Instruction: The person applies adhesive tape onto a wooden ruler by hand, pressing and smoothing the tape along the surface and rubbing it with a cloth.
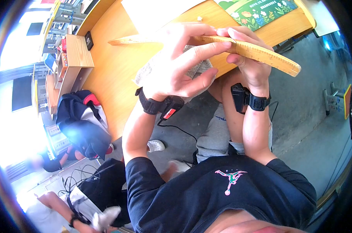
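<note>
A long yellow wooden ruler (265,55) with dark scale marks spans both hands above the desk edge. My right hand (255,64) grips it near its right end, thumb below and fingers behind. My left hand (185,64) is at the ruler's middle; the ruler runs between its fingers, and a fingertip presses on its face. The left thumb sticks out free of the ruler. Part of the ruler is hidden behind the left hand. Grey speckled cloth (200,66) shows beneath that hand. Each wrist wears a black strap with a small box.
Under the hands is a wooden desk (110,73), with a white sheet (154,13) and a green flowered folder or booklet (257,13). A wooden shelf unit (79,50) and a dark jacket (84,120) are at the left. Another person (102,194) is at lower left, near loose cables.
</note>
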Demonstrator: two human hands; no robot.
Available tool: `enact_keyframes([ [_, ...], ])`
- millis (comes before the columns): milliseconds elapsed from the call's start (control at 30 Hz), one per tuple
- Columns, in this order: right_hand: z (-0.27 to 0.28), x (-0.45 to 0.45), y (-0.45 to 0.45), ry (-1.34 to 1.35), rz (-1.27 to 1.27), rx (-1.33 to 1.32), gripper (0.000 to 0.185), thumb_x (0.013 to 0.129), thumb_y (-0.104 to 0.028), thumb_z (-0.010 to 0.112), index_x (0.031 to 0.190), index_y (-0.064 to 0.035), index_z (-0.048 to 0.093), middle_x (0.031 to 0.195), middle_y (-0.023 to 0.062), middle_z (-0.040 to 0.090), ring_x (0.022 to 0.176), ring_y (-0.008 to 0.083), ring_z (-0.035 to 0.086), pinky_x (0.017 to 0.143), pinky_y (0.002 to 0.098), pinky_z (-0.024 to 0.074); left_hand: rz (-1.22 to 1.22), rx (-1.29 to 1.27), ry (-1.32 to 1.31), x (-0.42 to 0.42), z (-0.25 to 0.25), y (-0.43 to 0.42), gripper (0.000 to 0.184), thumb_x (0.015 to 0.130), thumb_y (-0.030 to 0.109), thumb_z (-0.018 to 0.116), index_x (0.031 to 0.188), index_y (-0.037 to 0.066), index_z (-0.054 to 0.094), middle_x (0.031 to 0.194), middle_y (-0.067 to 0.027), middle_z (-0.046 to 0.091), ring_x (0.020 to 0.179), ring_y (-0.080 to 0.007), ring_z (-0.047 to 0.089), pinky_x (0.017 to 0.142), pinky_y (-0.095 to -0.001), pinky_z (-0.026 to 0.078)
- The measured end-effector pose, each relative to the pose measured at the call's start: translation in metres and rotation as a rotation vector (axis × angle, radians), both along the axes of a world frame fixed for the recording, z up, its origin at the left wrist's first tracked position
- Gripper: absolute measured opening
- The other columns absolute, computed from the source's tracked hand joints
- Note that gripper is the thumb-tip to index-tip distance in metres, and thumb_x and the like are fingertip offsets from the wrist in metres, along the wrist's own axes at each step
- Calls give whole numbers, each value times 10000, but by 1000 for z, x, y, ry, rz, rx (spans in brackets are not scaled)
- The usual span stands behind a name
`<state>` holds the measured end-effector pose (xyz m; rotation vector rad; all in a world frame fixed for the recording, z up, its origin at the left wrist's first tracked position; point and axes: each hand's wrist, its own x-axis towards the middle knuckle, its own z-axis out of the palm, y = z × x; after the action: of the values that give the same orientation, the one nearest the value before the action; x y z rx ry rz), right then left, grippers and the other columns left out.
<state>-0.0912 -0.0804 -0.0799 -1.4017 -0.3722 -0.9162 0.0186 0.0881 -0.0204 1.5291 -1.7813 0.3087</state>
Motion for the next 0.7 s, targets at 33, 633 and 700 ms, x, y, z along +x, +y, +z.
enact_keyframes([
  [33, 0, 0, 0, 0, -1, 1, 479, 770, -145, 782, 1215, -20, 656, 1132, 133, 690, 1047, 215, 661, 881, 291, 528, -4, -12, -3, 1, -1, -1, 516, 693, 111, 753, 1199, 57, 666, 1209, -176, 579, 930, -252, 592, 754, -310, 483],
  [633, -2, -1, -1, 29, -15, -56, 468, 752, -164, 785, 1182, -19, 672, 1140, 123, 678, 1054, 223, 665, 879, 297, 546, -4, -41, 39, 1, -7, -4, 426, 732, -73, 677, 1139, 53, 681, 1146, -147, 600, 920, -248, 621, 725, -309, 511],
  [700, -1, -1, 0, 27, -1, -39, 466, 753, -156, 782, 1184, -20, 671, 1142, 124, 675, 1058, 225, 663, 881, 295, 545, -8, -43, 52, 1, -7, -4, 413, 741, -69, 680, 1137, 49, 679, 1142, -149, 600, 937, -258, 626, 744, -320, 521],
])
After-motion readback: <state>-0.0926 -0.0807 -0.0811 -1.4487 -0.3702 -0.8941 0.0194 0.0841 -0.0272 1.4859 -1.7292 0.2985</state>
